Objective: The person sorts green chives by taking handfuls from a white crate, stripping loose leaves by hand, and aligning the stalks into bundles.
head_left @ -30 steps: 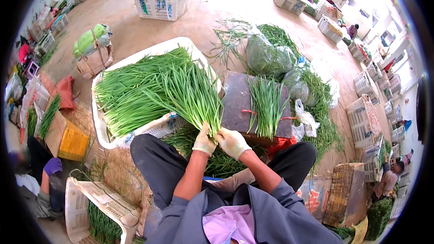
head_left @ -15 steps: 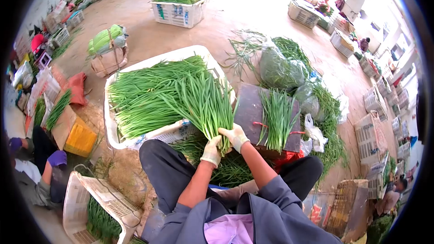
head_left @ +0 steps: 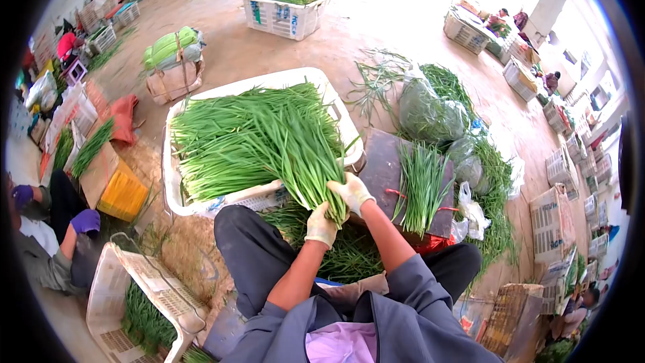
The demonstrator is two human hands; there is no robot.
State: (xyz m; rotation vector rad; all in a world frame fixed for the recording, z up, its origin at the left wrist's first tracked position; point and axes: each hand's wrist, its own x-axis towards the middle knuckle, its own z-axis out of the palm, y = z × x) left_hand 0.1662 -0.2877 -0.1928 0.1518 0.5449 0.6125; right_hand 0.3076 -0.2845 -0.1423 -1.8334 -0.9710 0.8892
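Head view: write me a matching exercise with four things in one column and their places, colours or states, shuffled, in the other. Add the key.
Things
1. Large white crate
2. Slanting bunch, its leaf tips over that crate
3. Right-hand bunch
4. Co-worker's gloves

Places, colours, states
A. Lying on the dark box top, a red tie showing at its side
B. Purple
C. Gripped by the wearer's left hand and right hand
D. Piled with loose green stalks

Right pairs: 1-D, 2-C, 3-A, 4-B
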